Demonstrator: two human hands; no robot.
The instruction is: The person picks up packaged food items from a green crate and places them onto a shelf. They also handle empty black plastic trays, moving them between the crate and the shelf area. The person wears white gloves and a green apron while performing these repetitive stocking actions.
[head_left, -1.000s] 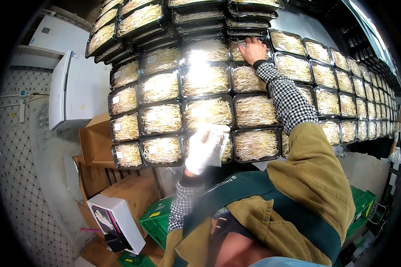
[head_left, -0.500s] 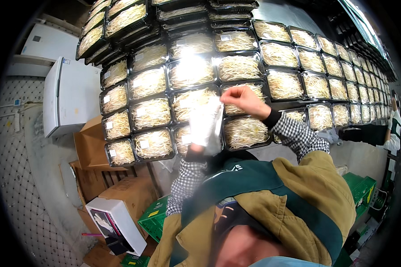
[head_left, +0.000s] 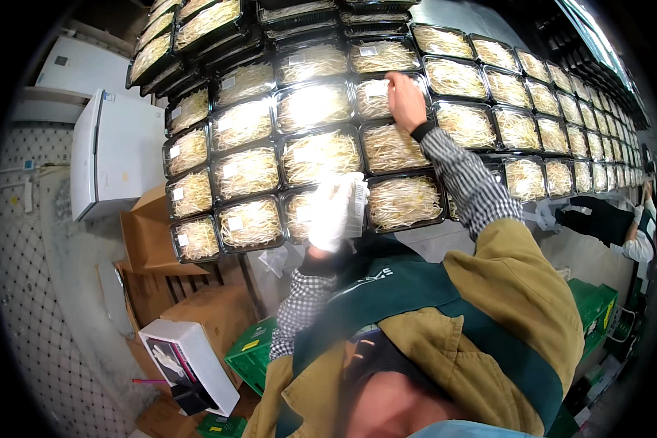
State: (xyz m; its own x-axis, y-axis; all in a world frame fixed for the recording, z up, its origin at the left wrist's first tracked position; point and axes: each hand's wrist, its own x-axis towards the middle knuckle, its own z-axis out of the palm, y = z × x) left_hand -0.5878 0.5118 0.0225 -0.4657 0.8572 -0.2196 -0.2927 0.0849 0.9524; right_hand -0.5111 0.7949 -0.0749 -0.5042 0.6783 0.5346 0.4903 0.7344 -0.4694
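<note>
My left hand (head_left: 331, 217), in a white glove, is closed on a sheet of white labels (head_left: 358, 206) above the near edge of the trays. Glare washes out part of the glove. My bare right hand (head_left: 407, 104) reaches forward, fingers stretched down onto the clear top of a black tray of bean sprouts (head_left: 372, 106). A white label (head_left: 377, 88) lies on that tray beside my fingertips. Nearer to me are two trays, a bean sprout tray (head_left: 394, 148) and another bean sprout tray (head_left: 405, 202), showing no label.
Rows of packed trays (head_left: 463, 125) run off to the right, and stacked trays (head_left: 210, 25) rise at the far left. A white cabinet (head_left: 120, 157), cardboard boxes (head_left: 212, 314) and a green crate (head_left: 252, 352) stand left. Another person (head_left: 606, 223) is at the far right.
My right hand has moved forward from beside the left hand to a farther tray, where a white label now shows. The left hand stays near its place with the label sheet.
</note>
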